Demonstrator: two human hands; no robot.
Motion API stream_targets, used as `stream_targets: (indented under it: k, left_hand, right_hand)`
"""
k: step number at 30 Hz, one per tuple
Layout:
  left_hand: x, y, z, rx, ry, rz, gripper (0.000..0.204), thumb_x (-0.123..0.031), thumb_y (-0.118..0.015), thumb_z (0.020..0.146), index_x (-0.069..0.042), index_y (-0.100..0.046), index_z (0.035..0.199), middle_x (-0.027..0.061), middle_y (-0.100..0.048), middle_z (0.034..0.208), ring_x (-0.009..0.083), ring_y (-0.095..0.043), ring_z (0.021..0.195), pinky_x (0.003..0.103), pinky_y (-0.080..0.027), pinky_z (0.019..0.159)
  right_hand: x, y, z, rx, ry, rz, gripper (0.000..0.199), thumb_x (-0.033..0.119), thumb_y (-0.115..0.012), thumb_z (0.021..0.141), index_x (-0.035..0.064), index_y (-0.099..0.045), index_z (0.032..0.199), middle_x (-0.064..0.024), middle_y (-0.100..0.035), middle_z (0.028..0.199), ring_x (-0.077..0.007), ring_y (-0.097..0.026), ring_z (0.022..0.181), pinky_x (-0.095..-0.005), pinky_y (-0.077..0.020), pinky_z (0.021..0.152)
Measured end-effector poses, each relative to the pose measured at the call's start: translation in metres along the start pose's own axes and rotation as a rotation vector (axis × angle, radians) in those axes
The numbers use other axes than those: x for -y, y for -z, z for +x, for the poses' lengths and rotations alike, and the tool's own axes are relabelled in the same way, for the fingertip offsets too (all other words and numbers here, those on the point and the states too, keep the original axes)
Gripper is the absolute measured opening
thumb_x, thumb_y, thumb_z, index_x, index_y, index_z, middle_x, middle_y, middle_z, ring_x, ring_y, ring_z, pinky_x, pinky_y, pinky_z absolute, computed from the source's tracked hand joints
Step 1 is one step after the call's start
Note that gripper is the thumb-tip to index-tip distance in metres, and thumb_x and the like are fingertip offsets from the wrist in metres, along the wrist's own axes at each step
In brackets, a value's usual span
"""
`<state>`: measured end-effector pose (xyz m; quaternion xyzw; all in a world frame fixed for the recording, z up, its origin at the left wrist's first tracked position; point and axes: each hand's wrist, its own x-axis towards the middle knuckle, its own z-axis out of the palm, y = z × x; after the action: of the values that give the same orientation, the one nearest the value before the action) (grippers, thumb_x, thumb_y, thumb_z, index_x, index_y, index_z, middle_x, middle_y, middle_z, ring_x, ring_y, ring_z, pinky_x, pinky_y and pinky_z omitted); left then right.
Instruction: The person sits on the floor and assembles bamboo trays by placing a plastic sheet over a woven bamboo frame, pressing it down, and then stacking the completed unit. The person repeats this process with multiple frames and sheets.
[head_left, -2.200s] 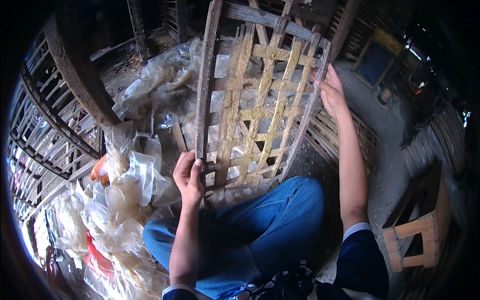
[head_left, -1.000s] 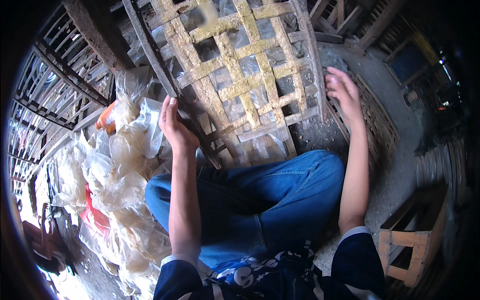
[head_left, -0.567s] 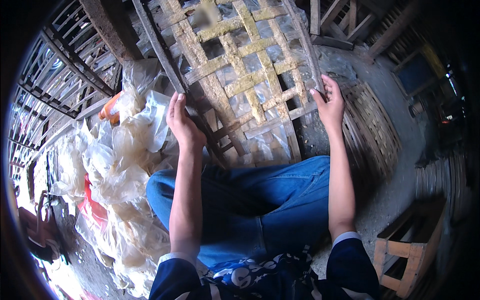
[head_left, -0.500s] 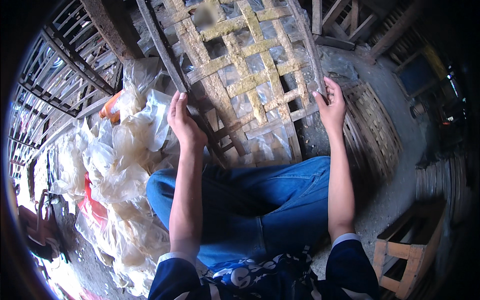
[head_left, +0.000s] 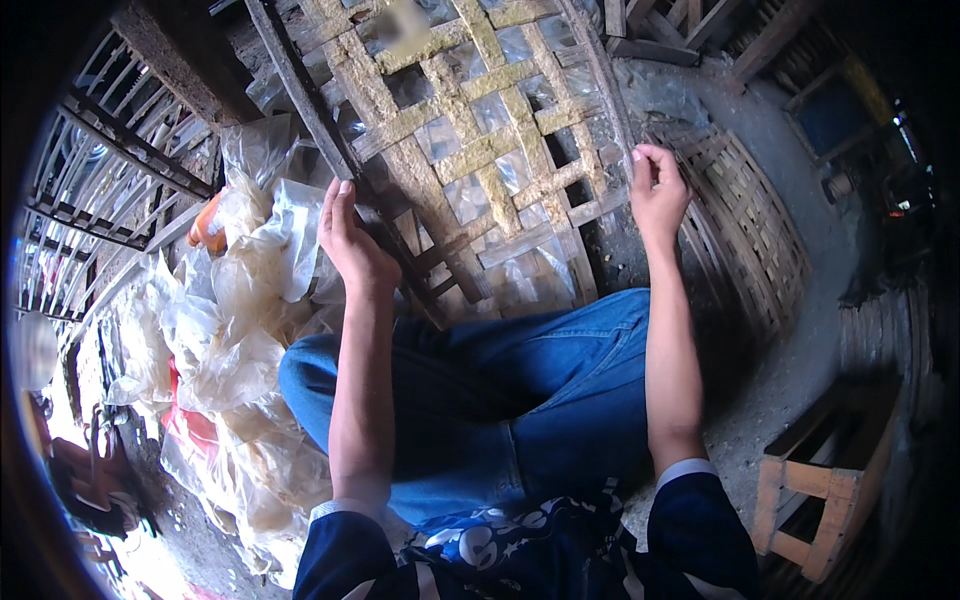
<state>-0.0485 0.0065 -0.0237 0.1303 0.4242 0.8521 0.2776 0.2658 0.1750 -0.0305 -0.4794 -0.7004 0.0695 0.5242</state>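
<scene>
A big bamboo frame (head_left: 480, 150) made of crossed slats stands tilted on the floor (head_left: 790, 400) in front of the person. Its bottom end rests close to the person's knees. The slats are pale and rough, and clear plastic shows through the gaps.

To the left of the frame lies a large pile of crumpled plastic bags (head_left: 220, 340), with something orange and red among them. Behind the pile are dark metal bars (head_left: 110, 190).

To the right of the frame a round woven basket (head_left: 750, 230) lies on the floor. Near the lower right corner stands a small wooden stool (head_left: 810, 500).

The person sits with legs in blue jeans (head_left: 500, 390).

The left hand (head_left: 350, 245) rests on the dark left edge of the frame, with the fingers straight and flat against it, so its grip is not closed.

The right hand (head_left: 655, 190) is at the right edge of the frame, and its grip is curled around that edge.
</scene>
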Motion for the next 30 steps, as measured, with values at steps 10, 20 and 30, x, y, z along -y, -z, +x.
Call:
stream_targets:
  k: [10, 20, 30]
  left_hand:
    - [-0.002, -0.01, -0.009, 0.004, -0.015, -0.021, 0.033, -0.014, -0.064, 0.092, 0.004, -0.061, 0.12, 0.0055, -0.067, 0.103, 0.0131, -0.059, 0.097, 0.027, -0.045, 0.089]
    - [0.0, -0.012, -0.011, 0.044, 0.023, -0.003, 0.031, -0.015, -0.061, 0.096, 0.004, -0.062, 0.12, 0.0048, -0.067, 0.106, 0.012, -0.059, 0.099, 0.026, -0.043, 0.092]
    - [0.015, -0.018, -0.02, 0.071, 0.08, 0.073, 0.034, -0.018, -0.059, 0.099, 0.005, -0.059, 0.124, 0.0046, -0.066, 0.108, 0.0103, -0.056, 0.102, 0.025, -0.041, 0.093]
  right_hand:
    - [-0.013, -0.006, -0.009, 0.267, -0.088, 0.452, 0.054, 0.017, -0.072, 0.09, -0.0023, -0.047, 0.134, -0.015, -0.063, 0.119, -0.019, -0.062, 0.105, -0.0318, -0.048, 0.092]
    - [0.027, -0.002, -0.017, 0.22, 0.165, 0.009, 0.071, 0.034, -0.074, 0.084, 0.0025, -0.045, 0.141, -0.0231, -0.046, 0.142, -0.0357, -0.046, 0.129, -0.0477, -0.0354, 0.109]
    - [0.134, -0.024, -0.067, 0.651, 0.696, -0.048, 0.071, 0.025, -0.081, 0.066, 0.0175, -0.057, 0.133, -0.0071, -0.042, 0.15, -0.0286, -0.033, 0.142, -0.0596, -0.0192, 0.118]
